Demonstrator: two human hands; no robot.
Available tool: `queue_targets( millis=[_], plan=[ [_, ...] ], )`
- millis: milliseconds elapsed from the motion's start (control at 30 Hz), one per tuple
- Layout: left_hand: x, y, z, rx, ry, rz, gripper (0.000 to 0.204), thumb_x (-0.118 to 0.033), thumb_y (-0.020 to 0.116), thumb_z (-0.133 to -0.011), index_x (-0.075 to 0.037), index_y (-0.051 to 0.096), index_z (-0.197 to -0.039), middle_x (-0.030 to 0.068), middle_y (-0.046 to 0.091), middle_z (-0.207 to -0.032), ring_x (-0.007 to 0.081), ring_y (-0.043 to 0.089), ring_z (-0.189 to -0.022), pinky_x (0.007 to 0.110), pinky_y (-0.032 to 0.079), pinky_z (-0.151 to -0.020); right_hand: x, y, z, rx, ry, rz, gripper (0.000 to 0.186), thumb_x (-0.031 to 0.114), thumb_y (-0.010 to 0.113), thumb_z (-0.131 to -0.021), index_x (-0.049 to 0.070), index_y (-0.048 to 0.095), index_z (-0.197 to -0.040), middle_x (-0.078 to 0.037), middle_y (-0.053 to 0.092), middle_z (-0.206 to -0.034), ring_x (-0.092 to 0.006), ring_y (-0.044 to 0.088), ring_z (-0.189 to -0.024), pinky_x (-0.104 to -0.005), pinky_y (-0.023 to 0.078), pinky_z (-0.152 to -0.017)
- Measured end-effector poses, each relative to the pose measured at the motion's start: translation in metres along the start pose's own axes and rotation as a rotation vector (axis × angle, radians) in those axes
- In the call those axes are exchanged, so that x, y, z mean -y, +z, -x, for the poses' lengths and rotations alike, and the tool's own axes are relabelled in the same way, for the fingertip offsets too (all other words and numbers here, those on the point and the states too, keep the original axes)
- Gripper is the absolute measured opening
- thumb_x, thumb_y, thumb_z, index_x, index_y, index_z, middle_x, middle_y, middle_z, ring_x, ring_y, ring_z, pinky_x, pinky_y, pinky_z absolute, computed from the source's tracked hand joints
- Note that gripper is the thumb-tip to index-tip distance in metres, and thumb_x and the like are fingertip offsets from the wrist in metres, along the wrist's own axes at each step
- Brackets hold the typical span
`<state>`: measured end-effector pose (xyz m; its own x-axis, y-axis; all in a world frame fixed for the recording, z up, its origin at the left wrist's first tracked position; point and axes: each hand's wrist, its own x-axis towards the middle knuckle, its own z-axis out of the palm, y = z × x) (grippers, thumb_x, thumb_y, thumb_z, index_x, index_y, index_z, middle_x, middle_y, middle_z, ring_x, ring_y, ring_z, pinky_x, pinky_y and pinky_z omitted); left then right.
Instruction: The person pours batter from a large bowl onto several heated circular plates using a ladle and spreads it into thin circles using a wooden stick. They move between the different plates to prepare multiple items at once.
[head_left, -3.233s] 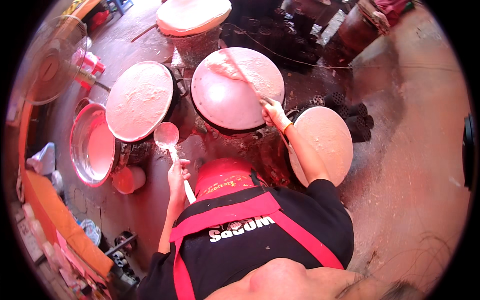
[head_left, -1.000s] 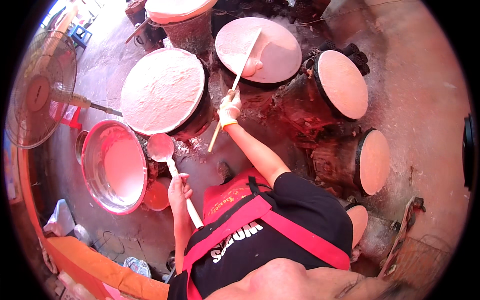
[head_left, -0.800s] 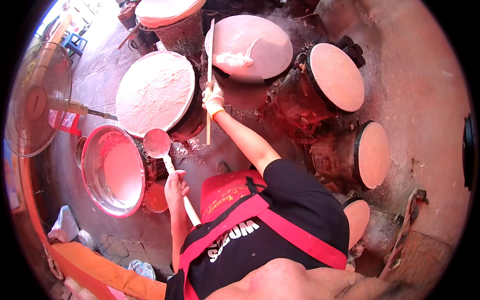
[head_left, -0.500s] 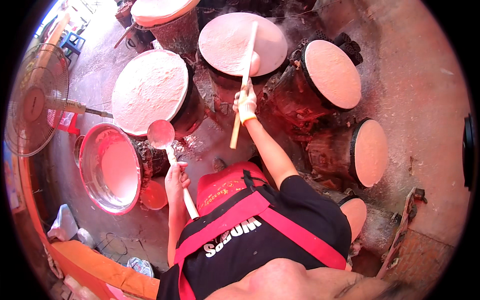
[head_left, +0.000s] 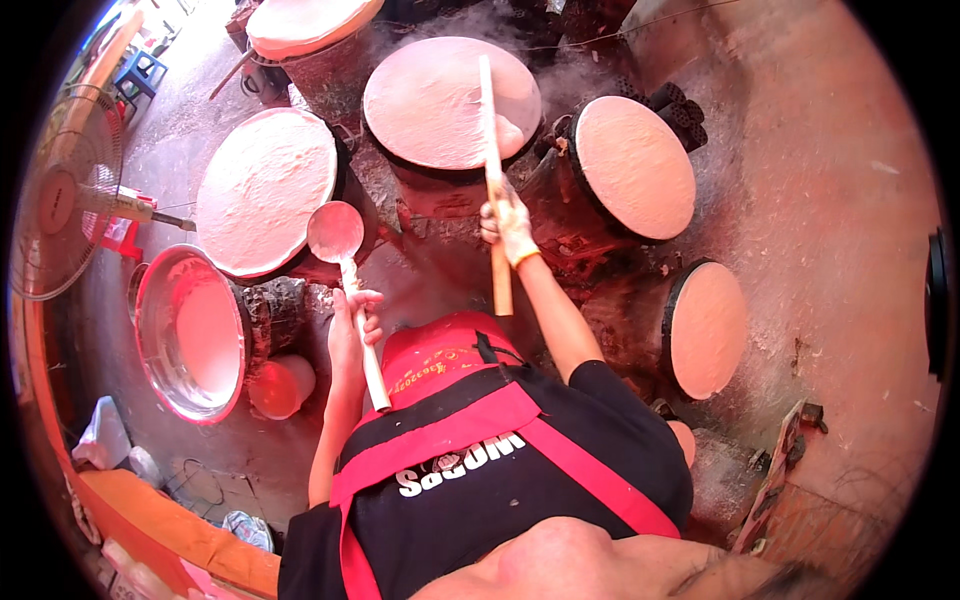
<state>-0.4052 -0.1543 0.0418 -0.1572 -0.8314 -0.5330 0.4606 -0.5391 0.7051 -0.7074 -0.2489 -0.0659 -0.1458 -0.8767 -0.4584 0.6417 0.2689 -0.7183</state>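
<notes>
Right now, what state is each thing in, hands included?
Left hand: closed on ladle handle
Ladle: held, bowl end forward
Right hand: closed on stick
Stick: held, far end over middle pan
Middle pan: mostly coated, smoother at right
Left pan: coated
Upper right pan: coated
Lower right pan: coated
Basin: partly filled
Fan: cannot tell if running

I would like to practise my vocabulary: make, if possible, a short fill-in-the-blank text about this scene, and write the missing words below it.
1. The left hand holds a ____ with a round bowl.
2. The right hand grips a long, straight ____.
3. The stool at the upper left is ____ in colour.
4. In the picture, the fan is to the ____ of both hands.

Missing words: ladle; stick; blue; left.
</notes>
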Motion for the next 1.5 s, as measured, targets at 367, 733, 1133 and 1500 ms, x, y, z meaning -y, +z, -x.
queue_targets(
  millis=[367, 733, 1133, 1500],
  plan=[
    [0.021, 0.087, -0.027, -0.004, 0.035, -0.004, 0.046, -0.04, 0.039, -0.1, 0.001, 0.058, -0.096, -0.0003, 0.038, -0.081, 0.0039, 0.034, -0.057, 0.016, 0.029, -0.045, 0.069, -0.081, -0.028, 0.125, 0.124, 0.305, 0.04, 0.035, 0.057, -0.092, 0.027, 0.045, -0.13, 0.001, 0.047, -0.058, -0.0059, 0.031, -0.035, -0.0224, 0.026, -0.032],
    [0.044, 0.12, -0.031, -0.016, 0.021, -0.009, 0.037, -0.033, 0.042, -0.1, -0.001, 0.059, -0.108, -0.0025, 0.041, -0.082, 0.0019, 0.034, -0.057, 0.015, 0.029, -0.045, 0.132, -0.092, -0.112, 0.005, 0.106, 0.563, 0.04, 0.041, 0.055, -0.093, 0.022, 0.048, -0.127, 0.0, 0.05, -0.061, -0.0079, 0.036, -0.037, -0.0239, 0.028, -0.033],
    [0.013, 0.105, -0.049, -0.02, -0.039, 0.06, 0.022, -0.024, 0.05, -0.097, -0.004, 0.048, -0.104, -0.0007, 0.042, -0.073, 0.0061, 0.038, -0.05, 0.02, 0.034, -0.039, 0.08, -0.034, -0.071, -0.224, -0.237, 0.203, 0.036, 0.029, 0.063, -0.089, 0.02, 0.058, -0.123, 0.005, 0.047, -0.057, -0.0055, 0.035, -0.035, -0.0231, 0.027, -0.029],
    [-0.003, 0.089, -0.057, 0.046, -0.182, 0.087, 0.011, -0.013, 0.05, -0.095, -0.006, 0.045, -0.101, 0.0005, 0.045, -0.077, 0.0039, 0.037, -0.053, 0.015, 0.029, -0.039, 0.05, -0.03, -0.046, -0.314, -0.158, 0.239, 0.04, 0.026, 0.062, -0.091, 0.021, 0.054, -0.13, 0.008, 0.046, -0.057, -0.0033, 0.035, -0.038, -0.0206, 0.027, -0.03]
  ],
)
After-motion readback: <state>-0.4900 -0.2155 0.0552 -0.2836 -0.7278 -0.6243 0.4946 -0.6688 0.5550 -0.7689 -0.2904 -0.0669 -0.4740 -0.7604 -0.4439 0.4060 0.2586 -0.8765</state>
